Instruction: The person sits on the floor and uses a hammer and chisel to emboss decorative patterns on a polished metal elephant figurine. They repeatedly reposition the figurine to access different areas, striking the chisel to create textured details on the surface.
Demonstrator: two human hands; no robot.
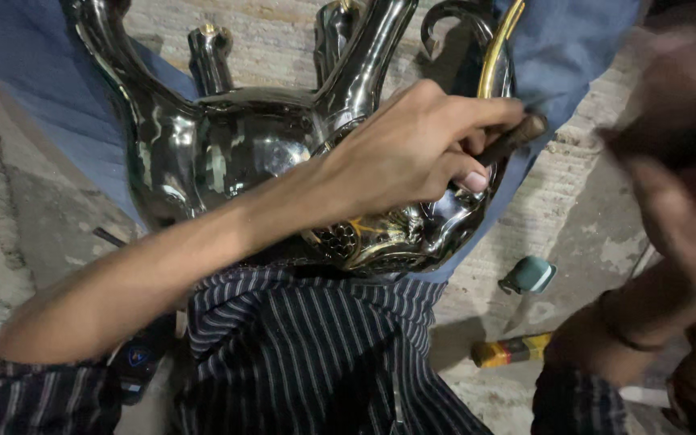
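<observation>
- Polished dark metal forms the ornate piece, a shiny body with several curved arms that rises away from the person; it rests against the lap, above the striped cloth and over a blue sheet.
- Left hand lies across the right part of the metal piece, fingers curled tight together around a dark-handled tool whose tip points at a brass-coloured curved arm.
- Right hand is raised at the right edge, blurred; whether its fingers are apart or together cannot be told, and it is well apart from the metal piece.
- On the rough concrete floor lie a small teal object and a yellow-and-red tube, near each other.
</observation>
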